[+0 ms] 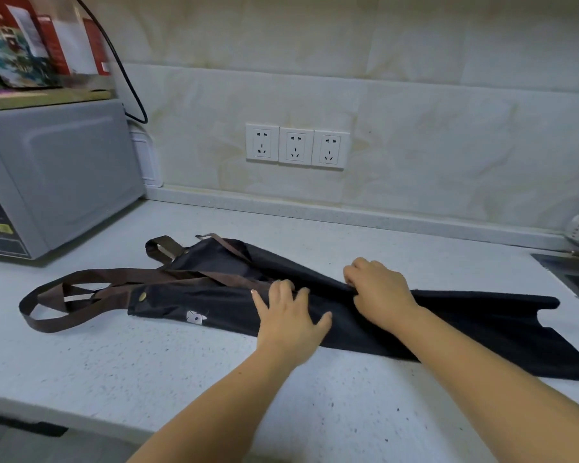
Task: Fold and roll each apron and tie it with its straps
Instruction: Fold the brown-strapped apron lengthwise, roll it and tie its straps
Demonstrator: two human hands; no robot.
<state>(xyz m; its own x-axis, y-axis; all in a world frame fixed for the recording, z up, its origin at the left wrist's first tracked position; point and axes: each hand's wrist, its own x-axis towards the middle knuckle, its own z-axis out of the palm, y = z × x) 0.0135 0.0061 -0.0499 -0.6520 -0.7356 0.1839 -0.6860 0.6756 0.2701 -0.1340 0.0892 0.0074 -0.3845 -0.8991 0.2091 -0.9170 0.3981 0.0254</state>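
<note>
Head view: the apron [465,332] lies folded into a long band across the table [147,362], straps [91,274] trailing left. The left hand [290,317] presses it with spread fingers [259,300], likely anchoring the fold. The right hand [380,292] pinches the far edge, apparently to draw it over.

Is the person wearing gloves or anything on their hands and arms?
No gloves. The left hand and right hand are bare, with no rings, watch or bracelets showing, and no sleeves come into view.
</note>
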